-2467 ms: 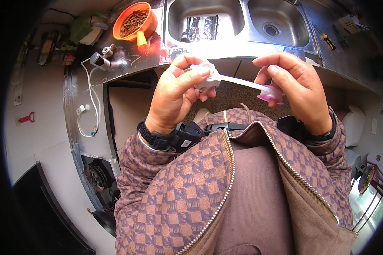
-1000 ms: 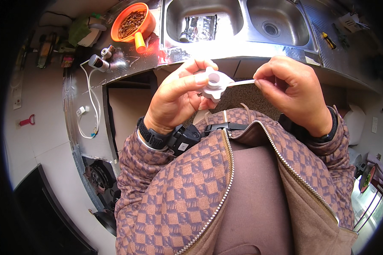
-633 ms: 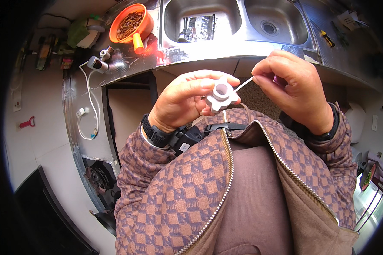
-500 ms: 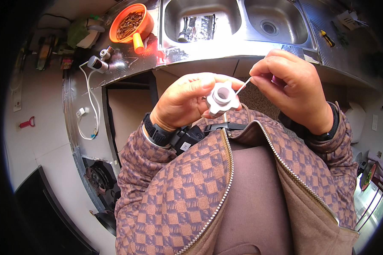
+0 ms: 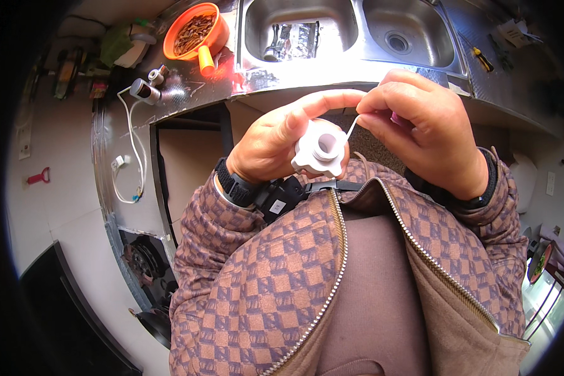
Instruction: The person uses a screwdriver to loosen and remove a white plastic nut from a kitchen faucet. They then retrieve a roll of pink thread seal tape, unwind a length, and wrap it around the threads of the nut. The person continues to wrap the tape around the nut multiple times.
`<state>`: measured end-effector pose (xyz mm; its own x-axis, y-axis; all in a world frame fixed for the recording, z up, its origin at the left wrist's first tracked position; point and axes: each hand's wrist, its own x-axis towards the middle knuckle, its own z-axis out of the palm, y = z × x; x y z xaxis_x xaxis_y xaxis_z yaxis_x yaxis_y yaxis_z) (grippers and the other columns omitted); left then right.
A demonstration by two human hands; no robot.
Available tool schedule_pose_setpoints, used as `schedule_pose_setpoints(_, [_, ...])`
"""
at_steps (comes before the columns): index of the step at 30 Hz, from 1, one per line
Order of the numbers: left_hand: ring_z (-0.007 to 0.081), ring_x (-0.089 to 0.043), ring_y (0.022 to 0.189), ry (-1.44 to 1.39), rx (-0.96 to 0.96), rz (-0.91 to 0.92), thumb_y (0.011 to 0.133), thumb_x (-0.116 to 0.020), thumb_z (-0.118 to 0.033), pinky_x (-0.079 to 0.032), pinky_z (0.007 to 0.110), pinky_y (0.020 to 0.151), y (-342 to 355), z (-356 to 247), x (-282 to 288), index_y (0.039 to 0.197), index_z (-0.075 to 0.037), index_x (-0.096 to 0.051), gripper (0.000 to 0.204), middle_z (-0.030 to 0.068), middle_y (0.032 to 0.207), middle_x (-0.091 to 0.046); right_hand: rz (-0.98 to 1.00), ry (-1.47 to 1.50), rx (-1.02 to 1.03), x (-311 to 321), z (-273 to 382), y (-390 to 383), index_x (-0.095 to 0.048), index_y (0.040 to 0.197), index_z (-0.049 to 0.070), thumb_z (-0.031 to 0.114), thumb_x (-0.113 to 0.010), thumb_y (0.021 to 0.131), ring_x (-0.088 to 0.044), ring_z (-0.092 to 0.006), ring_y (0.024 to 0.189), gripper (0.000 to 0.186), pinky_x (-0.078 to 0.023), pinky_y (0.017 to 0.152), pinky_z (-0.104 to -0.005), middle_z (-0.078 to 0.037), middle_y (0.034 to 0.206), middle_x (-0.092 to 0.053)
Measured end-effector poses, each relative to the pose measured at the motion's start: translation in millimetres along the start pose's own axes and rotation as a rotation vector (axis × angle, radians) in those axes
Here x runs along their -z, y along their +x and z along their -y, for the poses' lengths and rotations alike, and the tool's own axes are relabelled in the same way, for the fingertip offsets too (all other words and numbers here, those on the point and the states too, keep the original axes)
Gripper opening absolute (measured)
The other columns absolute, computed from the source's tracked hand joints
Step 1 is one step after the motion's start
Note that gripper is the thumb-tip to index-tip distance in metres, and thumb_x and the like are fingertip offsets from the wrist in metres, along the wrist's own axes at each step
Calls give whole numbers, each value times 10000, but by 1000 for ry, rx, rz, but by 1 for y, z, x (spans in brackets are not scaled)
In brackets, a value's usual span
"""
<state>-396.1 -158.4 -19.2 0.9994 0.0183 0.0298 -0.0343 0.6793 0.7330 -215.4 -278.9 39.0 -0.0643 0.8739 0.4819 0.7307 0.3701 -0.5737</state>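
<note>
- Left hand [image 5: 276,144] is clamped on a white nut [image 5: 320,150], held above the sink [image 5: 351,47].
- Right hand [image 5: 420,128] pinches white tape [image 5: 352,127] taut at the nut.
- Wrapping looks barely begun; most remains.

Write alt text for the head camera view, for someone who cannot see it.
Seen from above, a person's left hand holds a white plastic fitting with a round opening, while the right hand pinches a thin white strip leading to it. Beyond the hands are a steel double sink, an orange bowl and a white cable on the counter.
</note>
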Motion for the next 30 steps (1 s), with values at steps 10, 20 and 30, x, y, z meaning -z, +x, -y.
schedule_pose_setpoints(10, [204,-600,686,-18,-19,124,810,-499,-660,-489,302,599,6,1,4,1435,38,-163,995,143,884,-625,-11,23,63,-3,6,5,-617,836,34,-5,-716,708,-542,-187,609,166,-426,522,-268,-69,722,-545])
schedule_pose_setpoints(20, [124,-482,391,-197,0,249,838,-363,-708,-340,192,343,13,21,8,1039,47,-569,808,163,596,-567,15,34,133,-6,8,8,-612,855,8,-14,-702,723,-553,-202,595,162,-439,512,-274,-79,722,-547])
schedule_pose_setpoints(30, [106,-410,335,-329,38,267,908,-242,-647,-311,187,311,12,27,9,970,50,-622,797,173,592,-569,36,1,189,-4,3,6,-627,892,12,-3,-710,718,-565,-215,595,193,-441,504,-291,-80,726,-554])
